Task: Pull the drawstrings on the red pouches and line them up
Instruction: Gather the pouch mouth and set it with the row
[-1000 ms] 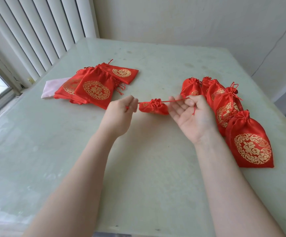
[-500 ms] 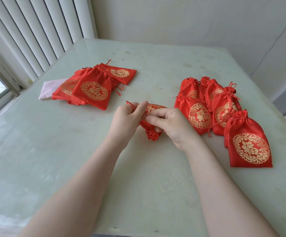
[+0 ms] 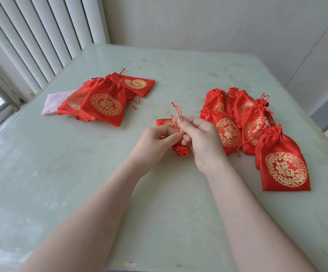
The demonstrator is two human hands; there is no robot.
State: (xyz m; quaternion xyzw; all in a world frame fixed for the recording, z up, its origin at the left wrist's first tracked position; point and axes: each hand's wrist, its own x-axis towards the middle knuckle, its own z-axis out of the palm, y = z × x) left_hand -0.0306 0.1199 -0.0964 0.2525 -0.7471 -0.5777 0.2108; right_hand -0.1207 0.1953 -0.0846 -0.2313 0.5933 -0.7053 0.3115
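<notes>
Since the earlier frames, both hands are brought together over the table middle; the cords, stretched wide apart a second ago, are now gathered, and a cord loop (image 3: 177, 109) is stood up above the fingers. The held pouch (image 3: 169, 124) is turned so its ruffled mouth (image 3: 180, 150) points toward the camera, below the hands.

Left hand (image 3: 155, 140): fingers curled, pouch and cord pinched at the fingertips. Right hand (image 3: 199, 138): fingers curled, cord pinched between thumb and forefinger, lower fingers tucked against the pouch neck. Exactly which cord end is held by which hand cannot be told.

Progress, as judged from the layout: the held pouch is already cinched, the mouth bunched tight; only placing is left for it. A row (image 3: 255, 126) of closed pouches is laid on the right, overlapping, running from the far side down to the nearest pouch (image 3: 285, 165). At least five are counted there; some are hidden behind others, so the count is not certain. A pile (image 3: 104, 101) of flat, still-open pouches is left on the left, well apart from the hands, with a pink cloth (image 3: 55, 102) partly under it. The number in the pile cannot be read, several at least.

So the task is taken as roughly midway: one pouch in hand to be added to the row, then the pile to be worked through. All is set on the pale green table (image 3: 80, 183).
</notes>
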